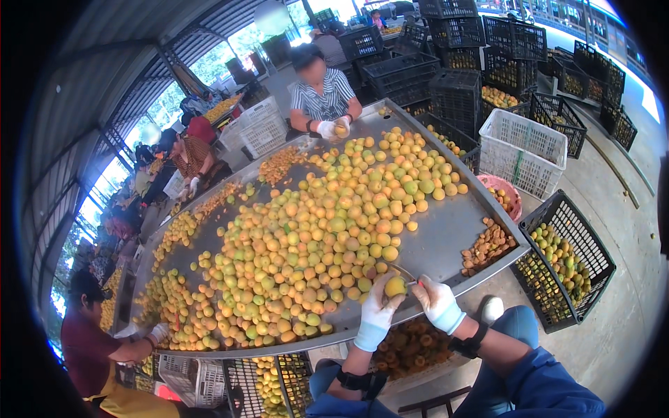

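Observation:
At the table's near edge, my gloved left hand [376,315] is closed around a yellow-green apricot [395,286]. My gloved right hand [439,306], just beside it, is closed on a small tool with a thin curved metal part [402,269] and a bit of red at the fingers; its exact kind cannot be made out. The tool's metal part reaches toward the held fruit. A large heap of apricots [300,244] covers much of the metal table [446,240]. Below my hands, a container of opened orange apricots [412,348] is partly hidden by my arms.
Brown pits [488,245] lie in the table's right corner. A black crate of greenish fruit [561,261], a pink basket [503,196] and a white crate [523,150] stand to the right. Co-workers sit at the far side [324,97] and left [104,341]. Black crates [456,42] are stacked behind.

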Demonstrator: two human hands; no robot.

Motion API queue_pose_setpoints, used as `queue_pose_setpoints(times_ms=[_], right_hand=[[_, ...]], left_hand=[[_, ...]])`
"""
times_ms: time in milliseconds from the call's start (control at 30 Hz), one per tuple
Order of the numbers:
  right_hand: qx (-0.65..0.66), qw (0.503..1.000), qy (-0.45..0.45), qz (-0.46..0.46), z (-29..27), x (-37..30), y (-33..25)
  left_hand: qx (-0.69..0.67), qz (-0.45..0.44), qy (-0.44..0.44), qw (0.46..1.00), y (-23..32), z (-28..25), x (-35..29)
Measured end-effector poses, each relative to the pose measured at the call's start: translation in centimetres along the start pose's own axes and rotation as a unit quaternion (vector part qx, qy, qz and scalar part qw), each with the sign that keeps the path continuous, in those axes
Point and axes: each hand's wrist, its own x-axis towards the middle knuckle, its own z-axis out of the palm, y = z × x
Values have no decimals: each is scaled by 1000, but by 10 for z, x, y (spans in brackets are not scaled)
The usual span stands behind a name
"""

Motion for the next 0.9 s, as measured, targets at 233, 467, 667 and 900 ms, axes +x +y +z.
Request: queue_pose_setpoints(times_ms=[233, 467, 667, 900], right_hand=[[4, 1000, -1, 3, 5, 0, 5], [57, 998, -9, -1, 6, 2, 9], [243, 963, -38, 110, -1, 2, 11], [164, 984, -5, 69, 4, -2, 15]], left_hand=[[129, 25, 9, 991, 11, -1, 3], [36, 1, -15, 999, 3, -6, 6], [-30, 0, -25, 999, 3, -3, 9], [-9, 6, -23, 1000, 2, 6, 5]])
